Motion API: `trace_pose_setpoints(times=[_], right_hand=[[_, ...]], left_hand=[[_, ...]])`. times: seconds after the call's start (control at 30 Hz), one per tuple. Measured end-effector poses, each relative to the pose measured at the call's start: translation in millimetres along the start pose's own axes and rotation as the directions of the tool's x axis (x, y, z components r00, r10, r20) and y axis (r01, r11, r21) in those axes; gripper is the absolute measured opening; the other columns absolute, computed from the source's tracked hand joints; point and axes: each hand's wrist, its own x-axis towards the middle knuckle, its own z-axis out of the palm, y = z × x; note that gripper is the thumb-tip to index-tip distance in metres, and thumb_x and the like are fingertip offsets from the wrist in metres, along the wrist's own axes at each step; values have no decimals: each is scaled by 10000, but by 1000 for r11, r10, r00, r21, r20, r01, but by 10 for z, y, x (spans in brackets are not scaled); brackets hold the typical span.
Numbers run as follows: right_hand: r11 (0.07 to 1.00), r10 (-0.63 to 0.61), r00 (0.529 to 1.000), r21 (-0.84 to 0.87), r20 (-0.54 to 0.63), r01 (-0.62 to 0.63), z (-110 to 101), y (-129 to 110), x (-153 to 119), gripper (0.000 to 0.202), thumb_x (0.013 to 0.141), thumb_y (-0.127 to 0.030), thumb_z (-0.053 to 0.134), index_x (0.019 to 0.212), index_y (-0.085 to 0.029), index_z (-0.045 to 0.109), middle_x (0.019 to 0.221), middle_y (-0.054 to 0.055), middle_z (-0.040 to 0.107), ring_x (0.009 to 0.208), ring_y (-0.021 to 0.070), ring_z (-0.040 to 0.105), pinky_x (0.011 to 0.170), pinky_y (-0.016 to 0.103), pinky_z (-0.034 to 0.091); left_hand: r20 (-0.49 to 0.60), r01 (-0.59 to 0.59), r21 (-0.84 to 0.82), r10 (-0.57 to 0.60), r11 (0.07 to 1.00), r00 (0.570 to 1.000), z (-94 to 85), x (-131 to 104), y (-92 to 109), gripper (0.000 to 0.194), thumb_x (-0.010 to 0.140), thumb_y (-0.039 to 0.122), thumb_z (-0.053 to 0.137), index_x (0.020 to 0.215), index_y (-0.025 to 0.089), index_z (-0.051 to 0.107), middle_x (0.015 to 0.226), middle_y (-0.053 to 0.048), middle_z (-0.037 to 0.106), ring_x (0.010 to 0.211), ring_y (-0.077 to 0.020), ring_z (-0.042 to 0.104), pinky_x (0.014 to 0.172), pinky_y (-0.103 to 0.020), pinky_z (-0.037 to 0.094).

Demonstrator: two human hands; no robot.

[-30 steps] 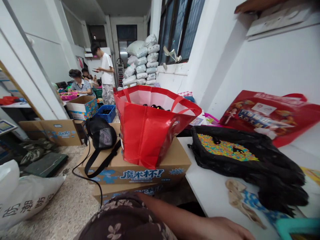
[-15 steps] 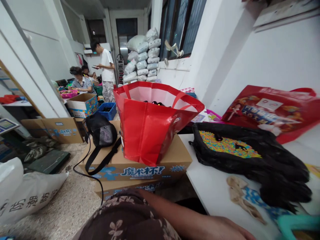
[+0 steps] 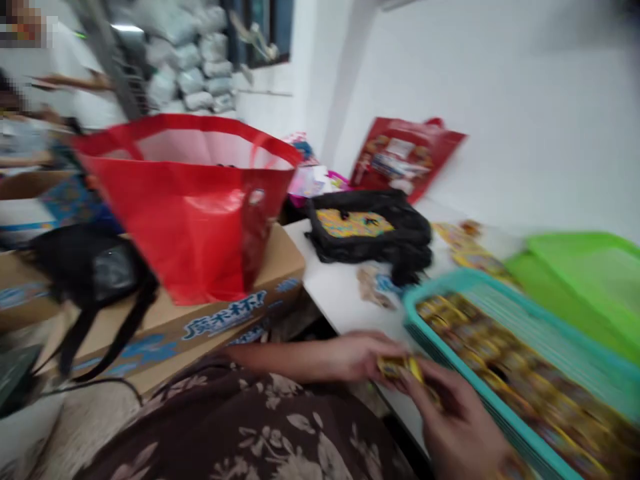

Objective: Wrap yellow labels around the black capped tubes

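Observation:
My left hand point(image 3: 367, 353) reaches in over my lap, its fingers closed on a small yellow piece point(image 3: 393, 366) that looks like a printed wrapper or little cup. From the lower right, my right hand point(image 3: 457, 417) meets it, thumb and fingers closed on the same yellow piece. Motion blur hides its exact kind. Beside my right hand stands a teal plastic basket point(image 3: 500, 417), holding rows of small yellow-and-brown packed pieces point(image 3: 520, 363) that look alike.
A black-lined tray point(image 3: 320, 243) of coloured pellets stands on the white table point(image 3: 333, 297). Green baskets point(image 3: 590, 267) are at right. A red bag point(image 3: 200, 220) stands on cardboard boxes point(image 3: 225, 320) beside a black strapped bag point(image 3: 85, 267). A person in white point(image 3: 80, 73) stands far left.
My view has swung right and down, bringing the teal basket and both hands into view. The red bag and pellet tray now appear further left. The yellow piece now shows between my hands.

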Motion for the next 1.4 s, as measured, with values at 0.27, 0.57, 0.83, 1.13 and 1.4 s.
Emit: trace_pose_setpoints(times=[0.27, 0.57, 0.83, 1.13, 1.4], right_hand=[[960, -203, 978, -204, -44, 190, 9, -50, 124, 285, 818, -263, 717, 1087, -203, 645, 965, 86, 698, 854, 227, 667, 750, 393, 577], [848, -429, 902, -365, -48, 384, -21, 33, 60, 349, 819, -169, 706, 1160, -199, 633, 926, 92, 675, 842, 224, 648, 712, 368, 571], [921, -293, 955, -283, -53, 267, -48, 38, 35, 334, 864, -220, 678, 1197, -207, 649, 929, 86, 687, 834, 217, 657, 705, 356, 571], [896, -321, 947, -330, -19, 297, -15, 80, 34, 299, 901, -192, 624, 1195, -225, 667, 904, 79, 687, 818, 201, 649, 708, 348, 564], [880, -346, 938, -348, -3, 323, -18, 88, 25, 342, 869, -232, 676, 1209, -201, 652, 935, 98, 698, 854, 229, 652, 735, 380, 562]], left_hand=[[-28, -12, -81, 10, 997, 1000, 50, 84, 107, 223, 662, 203, 810, 824, 139, 670, 733, -21, 695, 610, -119, 614, 615, -236, 444], [-64, 52, -152, -63, 987, 996, 137, 154, 47, 202, 762, 295, 752, 796, 126, 646, 677, -25, 670, 578, -124, 609, 615, -251, 487], [-72, 106, -183, -121, 977, 990, 173, 140, 84, 80, 804, 189, 690, 854, 127, 695, 737, -41, 696, 622, -128, 624, 667, -259, 486], [-112, 68, -107, -80, 992, 990, 140, 181, 9, 209, 767, 319, 761, 796, 123, 691, 709, -42, 688, 618, -132, 615, 689, -277, 482], [-101, 2, -73, -10, 997, 995, 145, 137, 11, 268, 689, 326, 822, 801, 120, 692, 729, -36, 690, 625, -132, 617, 656, -266, 474]])
